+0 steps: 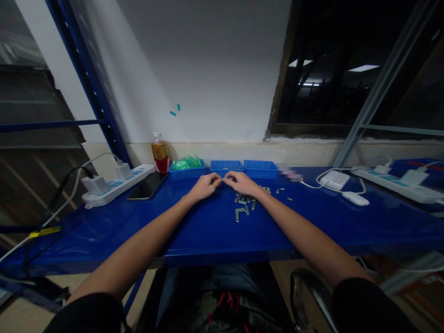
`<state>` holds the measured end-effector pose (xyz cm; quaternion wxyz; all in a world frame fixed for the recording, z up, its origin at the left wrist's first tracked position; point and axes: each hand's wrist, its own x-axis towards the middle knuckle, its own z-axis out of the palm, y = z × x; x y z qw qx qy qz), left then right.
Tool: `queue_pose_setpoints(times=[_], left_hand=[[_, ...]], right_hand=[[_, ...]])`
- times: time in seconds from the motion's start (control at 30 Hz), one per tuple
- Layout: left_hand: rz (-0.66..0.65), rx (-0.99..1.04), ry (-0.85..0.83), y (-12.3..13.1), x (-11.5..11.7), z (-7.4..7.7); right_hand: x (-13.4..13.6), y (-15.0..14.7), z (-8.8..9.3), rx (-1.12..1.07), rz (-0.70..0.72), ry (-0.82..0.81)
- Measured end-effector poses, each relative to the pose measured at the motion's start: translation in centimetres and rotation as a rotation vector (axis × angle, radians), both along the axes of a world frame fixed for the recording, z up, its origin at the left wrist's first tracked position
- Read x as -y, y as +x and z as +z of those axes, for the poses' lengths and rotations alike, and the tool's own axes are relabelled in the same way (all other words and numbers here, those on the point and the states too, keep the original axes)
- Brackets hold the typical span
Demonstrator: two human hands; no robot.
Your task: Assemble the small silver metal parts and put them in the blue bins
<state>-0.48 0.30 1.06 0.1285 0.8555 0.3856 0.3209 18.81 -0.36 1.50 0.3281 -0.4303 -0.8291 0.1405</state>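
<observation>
My left hand [205,185] and my right hand [242,182] meet over the far middle of the blue table [194,231], fingertips pinched together between them. What they pinch is too small to make out. Just below my right hand lies a pile of several small grey metal parts [244,206]. More loose metal bits [279,190] lie to the right. Behind the hands stand three small blue trays: one with green plastic bags [186,167], a middle tray [226,166], and a right tray [260,168].
A drink bottle [160,158] stands at the back left beside a dark phone [147,186] and a white power strip [114,185] with chargers. White adapters [335,179], a cable and another power strip [398,182] lie at the right. A blue rack post [93,92] rises at left.
</observation>
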Motion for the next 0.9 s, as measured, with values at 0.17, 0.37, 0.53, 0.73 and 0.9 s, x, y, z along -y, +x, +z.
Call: queue_pose_setpoints(times=[0.17, 0.37, 0.53, 0.73, 0.9], left_hand=[[0.041, 0.001, -0.071, 0.0, 0.0, 0.2], [-0.041, -0.173, 0.002, 1.4, 1.2, 0.2], [-0.126, -0.384, 0.169, 3.2, 4.0, 0.5], [-0.055, -0.445, 0.216, 3.1, 4.2, 0.3], [-0.034, -0.433, 0.209, 2.6, 3.4, -0.1]], right_hand=[[0.2, -0.1, 0.3, -0.042, 0.005, 0.091], [-1.7, 2.4, 0.9, -0.079, -0.304, 0.169], [-3.8, 4.8, 0.2, 0.005, -0.534, 0.173], [-4.0, 4.8, -0.1, 0.097, -0.572, 0.167], [-3.0, 4.4, 0.5, 0.102, -0.505, 0.179]])
